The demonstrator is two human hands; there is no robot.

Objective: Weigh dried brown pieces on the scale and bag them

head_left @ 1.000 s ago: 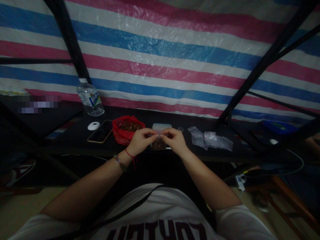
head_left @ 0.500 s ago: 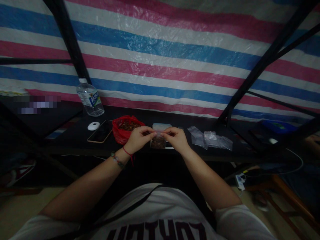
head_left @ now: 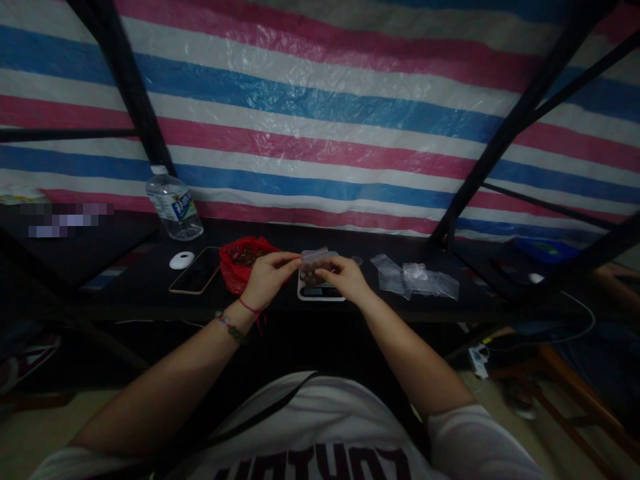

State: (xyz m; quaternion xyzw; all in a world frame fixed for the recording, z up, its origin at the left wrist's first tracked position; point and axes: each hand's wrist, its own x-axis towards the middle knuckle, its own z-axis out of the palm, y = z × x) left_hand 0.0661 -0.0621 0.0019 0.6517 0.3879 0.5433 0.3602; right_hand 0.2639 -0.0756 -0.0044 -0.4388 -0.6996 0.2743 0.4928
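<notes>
A small clear zip bag [head_left: 311, 268] with brown pieces inside hangs just over a white digital scale [head_left: 310, 298]. My right hand [head_left: 349, 279] pinches the bag's right side between thumb and fingers. On the other side, the thumb and forefinger of my left hand [head_left: 267, 277] close at the bag's left edge. The bag's top strip is tilted, higher at the right. Beside my left hand sits a red plastic bag [head_left: 233, 267], its mouth spread around a heap of small brown pieces [head_left: 250, 254]. The bag and my hands cover much of the scale's plate.
Clear bags [head_left: 393, 277] lie right of the scale. A phone [head_left: 196, 272], a white round object [head_left: 181, 260] and a plastic bottle [head_left: 175, 208] stand to the left. Black metal posts [head_left: 135, 100] frame the black table [head_left: 270, 305], with striped sheeting [head_left: 310, 147] behind.
The zip bag has turned from hanging upright to tilted, and its lower part has lifted off the scale's display. My hands have shifted from its top strip to its sides.
</notes>
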